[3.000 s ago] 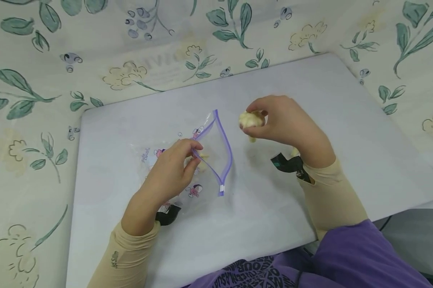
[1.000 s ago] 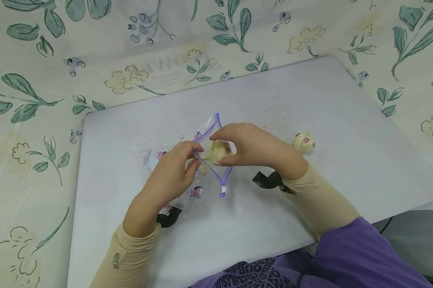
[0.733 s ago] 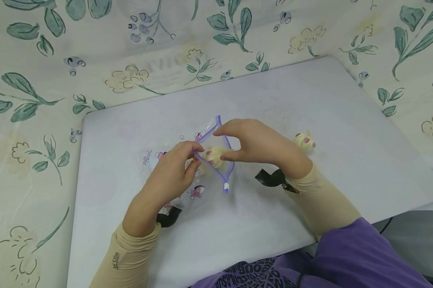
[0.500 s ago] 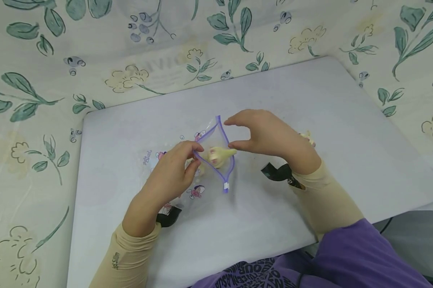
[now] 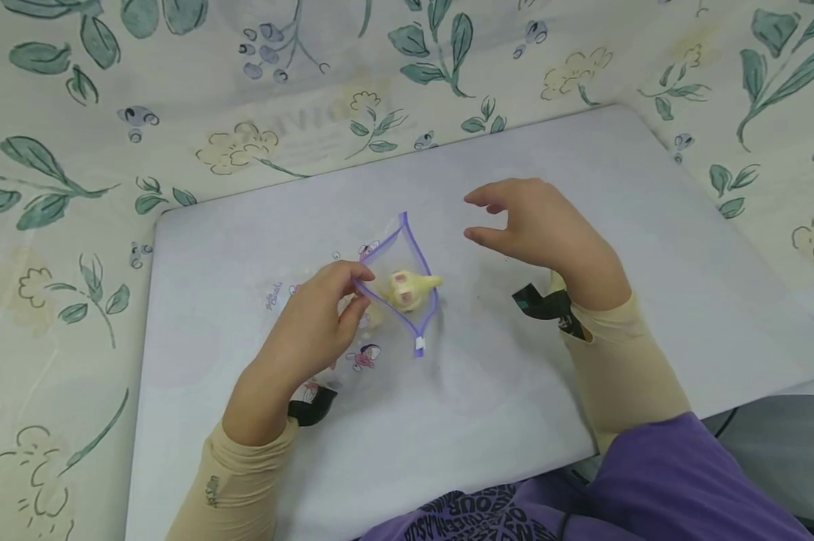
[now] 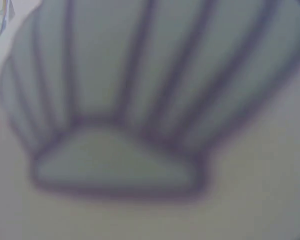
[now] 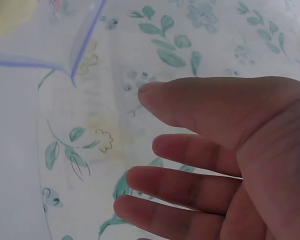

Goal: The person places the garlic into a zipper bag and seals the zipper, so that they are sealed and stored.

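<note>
In the head view a clear zip bag (image 5: 364, 358) with a purple zip edge lies on the table, its mouth spread apart and facing right. My left hand (image 5: 312, 319) pinches the near-left lip of the mouth between thumb and fingers. A pale yellow garlic bulb (image 5: 407, 291) with pinkish patches sits in the mouth, its stem pointing right across the zip edge. Another pale yellow thing (image 5: 374, 315) shows through the plastic. My right hand (image 5: 538, 225) hovers right of the bag, holding nothing, thumb and fingers apart, also in the right wrist view.
Another garlic bulb (image 5: 556, 282) is mostly hidden behind my right wrist. A white slider (image 5: 419, 343) sits at the near end of the zip. The white table (image 5: 488, 406) meets a flowered wall covering (image 5: 312, 90). A blurred shell print (image 6: 115, 155) fills the left wrist view.
My right hand brought a garlic bulb into the bag's mouth, let it go and moved back up and right. The bulb turned so its stem points right. My left hand kept hold of the bag.
</note>
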{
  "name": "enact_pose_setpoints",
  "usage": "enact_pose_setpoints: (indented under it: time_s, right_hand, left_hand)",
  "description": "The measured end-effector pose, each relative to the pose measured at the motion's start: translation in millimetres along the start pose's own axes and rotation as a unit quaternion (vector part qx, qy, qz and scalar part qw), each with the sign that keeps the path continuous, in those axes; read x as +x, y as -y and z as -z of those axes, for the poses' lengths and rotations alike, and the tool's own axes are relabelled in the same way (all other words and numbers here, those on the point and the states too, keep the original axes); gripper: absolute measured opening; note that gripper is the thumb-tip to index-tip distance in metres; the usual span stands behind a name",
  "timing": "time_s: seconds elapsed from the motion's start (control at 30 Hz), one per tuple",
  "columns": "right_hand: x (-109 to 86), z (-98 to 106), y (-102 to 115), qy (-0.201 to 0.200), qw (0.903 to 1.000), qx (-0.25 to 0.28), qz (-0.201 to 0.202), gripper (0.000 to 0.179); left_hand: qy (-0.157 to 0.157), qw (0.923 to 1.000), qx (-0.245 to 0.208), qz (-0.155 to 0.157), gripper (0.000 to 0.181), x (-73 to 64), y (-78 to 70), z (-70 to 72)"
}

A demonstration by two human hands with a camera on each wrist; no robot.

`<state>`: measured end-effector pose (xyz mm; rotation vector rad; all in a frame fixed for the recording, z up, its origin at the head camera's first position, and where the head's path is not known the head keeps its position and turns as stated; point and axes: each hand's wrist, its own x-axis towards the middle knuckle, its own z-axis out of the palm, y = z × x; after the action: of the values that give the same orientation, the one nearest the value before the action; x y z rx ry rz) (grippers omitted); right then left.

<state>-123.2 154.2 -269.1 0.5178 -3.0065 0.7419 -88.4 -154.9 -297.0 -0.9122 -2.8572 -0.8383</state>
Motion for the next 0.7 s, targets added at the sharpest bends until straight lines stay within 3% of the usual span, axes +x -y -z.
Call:
enact_pose_setpoints:
  time_s: [0.17, 0.3, 0.43, 0.7]
  right_hand:
    - [-2.3, 5.5, -8.8, -0.029, 0.9992, 0.023, -0.014, 0.045]
    - [-1.4, 7.0, -9.0, -0.031, 0.9986, 0.040, -0.013, 0.044]
    - [0.2, 6.4, -7.9, -0.025, 0.9987, 0.042, -0.014, 0.045]
    - [-2.6, 10.3, -11.0, -0.017, 0.9984, 0.038, -0.039, 0.047]
  left_hand:
    - [-0.027, 0.9990, -0.037, 0.000, 0.028, -4.9, 0.5, 15.4]
    - [-0.087, 0.9927, -0.077, -0.033, 0.031, -14.4, 4.2, 31.8]
    - [-0.135, 0.9870, -0.085, -0.017, 0.032, -17.5, 9.2, 39.7]
    - [-0.087, 0.9940, -0.066, -0.002, 0.029, -10.4, 4.0, 28.7]
